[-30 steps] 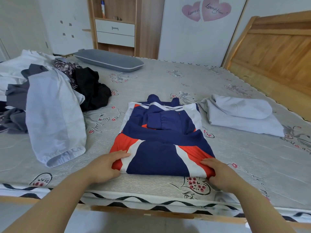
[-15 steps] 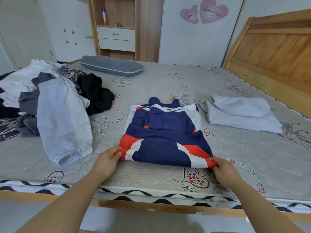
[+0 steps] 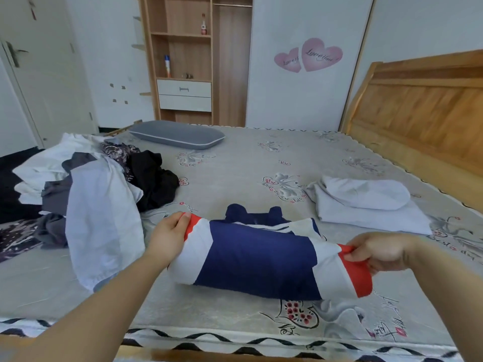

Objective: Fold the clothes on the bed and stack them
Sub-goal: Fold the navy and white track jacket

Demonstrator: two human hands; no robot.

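A navy, white and red garment point(image 3: 258, 257) lies near the front of the bed point(image 3: 261, 158), its near hem lifted and folded over toward the far end. My left hand point(image 3: 170, 236) grips the hem's left red corner. My right hand point(image 3: 379, 254) pinches the right red corner. A folded white garment point(image 3: 366, 205) lies on the bed to the right. A heap of unfolded clothes point(image 3: 86, 194), white, grey, black and patterned, lies at the left.
A grey pillow point(image 3: 177, 134) lies at the far side of the bed. The wooden headboard point(image 3: 423, 113) stands along the right. A shelf unit with drawers point(image 3: 185, 74) and a white wardrobe point(image 3: 308, 61) line the back wall.
Both hands have lifted the garment's near hem off the bed and carried it away from me, doubling the garment over itself. The head view has tilted upward.
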